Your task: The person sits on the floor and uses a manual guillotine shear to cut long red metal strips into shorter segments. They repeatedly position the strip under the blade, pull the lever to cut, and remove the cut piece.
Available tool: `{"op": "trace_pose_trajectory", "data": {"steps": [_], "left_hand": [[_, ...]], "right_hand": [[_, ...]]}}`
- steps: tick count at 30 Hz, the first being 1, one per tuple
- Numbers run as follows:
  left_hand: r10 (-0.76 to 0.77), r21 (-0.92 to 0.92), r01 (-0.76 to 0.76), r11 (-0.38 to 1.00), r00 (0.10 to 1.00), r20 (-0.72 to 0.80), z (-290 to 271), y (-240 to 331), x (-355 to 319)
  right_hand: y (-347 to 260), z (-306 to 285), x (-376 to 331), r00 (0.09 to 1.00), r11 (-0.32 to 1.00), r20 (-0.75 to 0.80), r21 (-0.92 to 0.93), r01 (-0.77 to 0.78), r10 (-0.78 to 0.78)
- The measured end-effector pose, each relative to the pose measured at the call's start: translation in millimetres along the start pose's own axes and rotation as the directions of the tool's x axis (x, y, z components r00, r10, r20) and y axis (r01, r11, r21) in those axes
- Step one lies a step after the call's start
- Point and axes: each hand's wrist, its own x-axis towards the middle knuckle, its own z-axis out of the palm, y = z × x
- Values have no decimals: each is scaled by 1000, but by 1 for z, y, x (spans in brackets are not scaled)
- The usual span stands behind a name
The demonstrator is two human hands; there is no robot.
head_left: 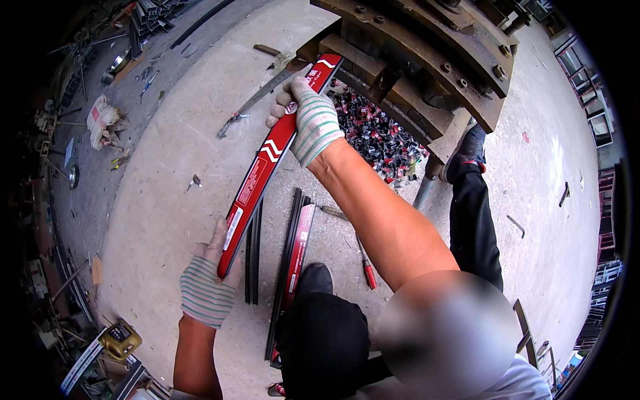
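You're slanting the red strip (257, 175) left of centre, right hand (309, 117) clasped round its upper part, left hand (208, 277) half-open at its lower end, while scraps (380, 137) are already lying heaped below the upper-right machine (427, 50) and lower-centre strips (293, 267) are apparently waiting.

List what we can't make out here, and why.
All in the head view:
Left hand: most fingers hidden beneath the red strip, so its grip is unclear.
Strip's underside: faces away from the camera.
Right hand: palm hidden by its own back.
Machine: top cut off by the upper edge.
Scrap pile: partly behind the machine; many pieces too small to tell.
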Motion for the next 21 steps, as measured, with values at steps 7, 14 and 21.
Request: {"op": "trace_pose_trajectory", "data": {"steps": [7,14,21], "left_hand": [[20,-58,-19,998,1000,11,13,-14,1],[131,-69,-135,988,990,-55,13,-32,15],[150,-49,-154,987,986,-77,12,-38,16]], "right_hand": [[4,-1,4,998,991,62,130,-24,16],[8,19,5,961,997,-274,-81,17,-39],[6,14,9,989,1000,-147,12,4,-2]]}}
